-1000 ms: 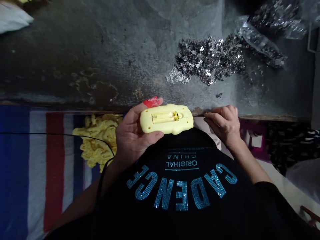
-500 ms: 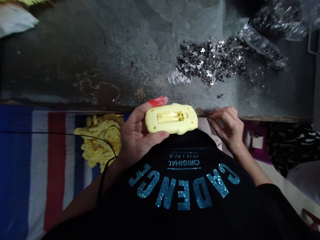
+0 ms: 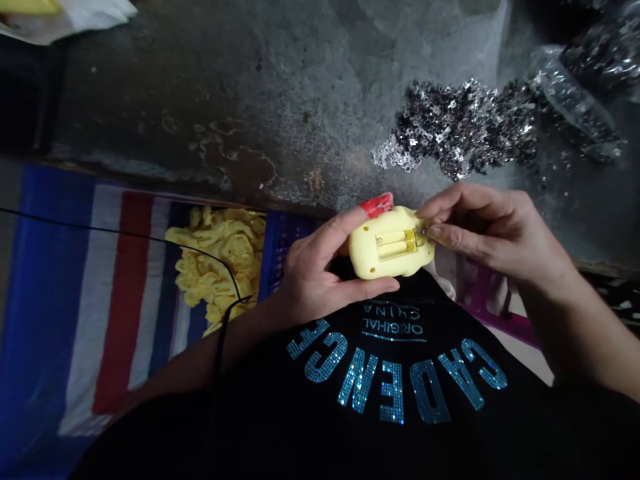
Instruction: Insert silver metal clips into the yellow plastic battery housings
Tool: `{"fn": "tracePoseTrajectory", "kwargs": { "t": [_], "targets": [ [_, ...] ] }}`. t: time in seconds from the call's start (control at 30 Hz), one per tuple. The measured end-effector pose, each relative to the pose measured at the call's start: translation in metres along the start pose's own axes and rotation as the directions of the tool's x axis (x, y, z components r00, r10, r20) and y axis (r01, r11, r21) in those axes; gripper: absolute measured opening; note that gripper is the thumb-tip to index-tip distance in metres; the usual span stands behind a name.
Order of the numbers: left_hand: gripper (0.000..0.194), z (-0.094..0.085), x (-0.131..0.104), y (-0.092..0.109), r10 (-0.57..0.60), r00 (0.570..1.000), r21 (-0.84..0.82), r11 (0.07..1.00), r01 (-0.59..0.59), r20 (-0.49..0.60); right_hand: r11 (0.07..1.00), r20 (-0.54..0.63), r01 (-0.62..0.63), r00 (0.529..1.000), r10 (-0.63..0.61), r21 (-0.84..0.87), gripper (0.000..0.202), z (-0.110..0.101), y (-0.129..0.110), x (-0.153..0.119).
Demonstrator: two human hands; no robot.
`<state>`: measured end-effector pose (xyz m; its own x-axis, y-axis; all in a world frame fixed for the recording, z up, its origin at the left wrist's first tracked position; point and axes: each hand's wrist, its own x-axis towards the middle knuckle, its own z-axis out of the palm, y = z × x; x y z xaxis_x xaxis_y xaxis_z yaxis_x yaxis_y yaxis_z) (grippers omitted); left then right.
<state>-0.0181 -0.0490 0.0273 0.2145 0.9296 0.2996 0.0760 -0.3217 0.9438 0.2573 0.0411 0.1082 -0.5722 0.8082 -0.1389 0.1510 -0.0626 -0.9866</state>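
Observation:
A pale yellow plastic casing (image 3: 364,252) with an uncovered battery compartment faces up above the black shirt. My left hand (image 3: 315,273) grips it from the left, thumb along the near edge; red tape wraps one finger at the far edge. My right hand (image 3: 495,230) is at the casing's right end, thumb and index finger pinched beside the compartment. Something small and dark shows at those fingertips, too small to name.
Small shiny metal pieces (image 3: 460,123) lie heaped on the grey metal table (image 3: 310,80), with a clear plastic bag (image 3: 575,93) to their right. Yellow parts (image 3: 225,253) fill a spot at left beside a blue crate (image 3: 285,243). A black cable (image 3: 125,233) crosses the left.
My right hand has moved up and in from beside the table edge to the casing's right end. The casing is turned slightly, and the whole view has shifted.

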Motion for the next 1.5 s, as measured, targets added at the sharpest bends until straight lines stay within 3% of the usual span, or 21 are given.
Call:
{"fn": "tracePoseTrajectory", "kwargs": {
  "t": [0.1, 0.23, 0.4, 0.63, 0.83, 0.93, 1.0, 1.1, 1.17, 1.27, 1.33, 1.5],
  "targets": [
    [0.110, 0.000, 0.004, 0.008, 0.060, 0.998, 0.109, 0.992, -0.060, 0.005, 0.997, 0.031, -0.030, 0.999, 0.027, 0.071, 0.023, 0.002, -0.005, 0.005],
    [0.095, 0.000, 0.016, 0.024, 0.163, 0.986, 0.238, 0.957, -0.168, 0.039, 0.999, 0.052, -0.051, 0.997, 0.050, 0.018, 0.024, 0.001, -0.010, 0.012],
    [0.091, 0.000, 0.023, 0.033, 0.261, 0.963, 0.341, 0.901, -0.268, 0.066, 0.998, 0.080, -0.047, 0.996, 0.050, -0.039, 0.030, -0.002, -0.014, 0.020],
    [0.086, 0.003, 0.022, 0.036, 0.253, 0.963, 0.410, 0.872, -0.268, 0.091, 0.972, 0.071, -0.004, 0.997, 0.021, -0.234, 0.040, -0.003, -0.016, 0.027],
    [0.092, 0.004, 0.016, 0.030, 0.216, 0.975, 0.397, 0.891, -0.220, 0.054, 0.997, 0.027, -0.012, 1.000, 0.015, -0.079, 0.033, -0.001, -0.015, 0.020],
    [0.096, 0.006, 0.010, 0.019, 0.164, 0.987, 0.315, 0.937, -0.155, -0.002, 0.993, -0.060, 0.067, 0.996, -0.073, -0.095, 0.023, 0.001, -0.010, 0.009],
    [0.095, 0.008, 0.007, 0.013, 0.134, 0.990, 0.271, 0.955, -0.117, -0.047, 0.929, -0.125, 0.184, 0.964, -0.234, -0.319, 0.014, 0.005, -0.004, 0.001],
    [0.095, 0.010, 0.004, 0.008, 0.115, 0.989, 0.230, 0.969, -0.092, -0.088, 0.684, -0.087, 0.310, 0.873, -0.480, -0.661, 0.018, 0.015, 0.007, -0.010],
    [0.095, 0.011, 0.004, 0.008, 0.110, 0.990, 0.235, 0.968, -0.087, -0.086, 0.567, -0.045, 0.341, 0.829, -0.558, -0.750, 0.026, 0.022, 0.014, -0.015],
    [0.091, 0.012, 0.004, 0.009, 0.131, 0.987, 0.262, 0.960, -0.102, -0.097, 0.477, -0.036, 0.322, 0.799, -0.600, -0.818, 0.032, 0.030, 0.023, -0.020],
    [0.090, 0.012, 0.005, 0.009, 0.166, 0.979, 0.267, 0.955, -0.129, -0.121, 0.481, -0.050, 0.290, 0.815, -0.578, -0.827, 0.031, 0.032, 0.026, -0.023],
    [0.094, 0.010, 0.007, 0.016, 0.188, 0.979, 0.317, 0.936, -0.152, -0.085, 0.680, -0.170, 0.160, 0.904, -0.392, -0.716, 0.022, 0.032, 0.026, -0.028]
  ]
}}
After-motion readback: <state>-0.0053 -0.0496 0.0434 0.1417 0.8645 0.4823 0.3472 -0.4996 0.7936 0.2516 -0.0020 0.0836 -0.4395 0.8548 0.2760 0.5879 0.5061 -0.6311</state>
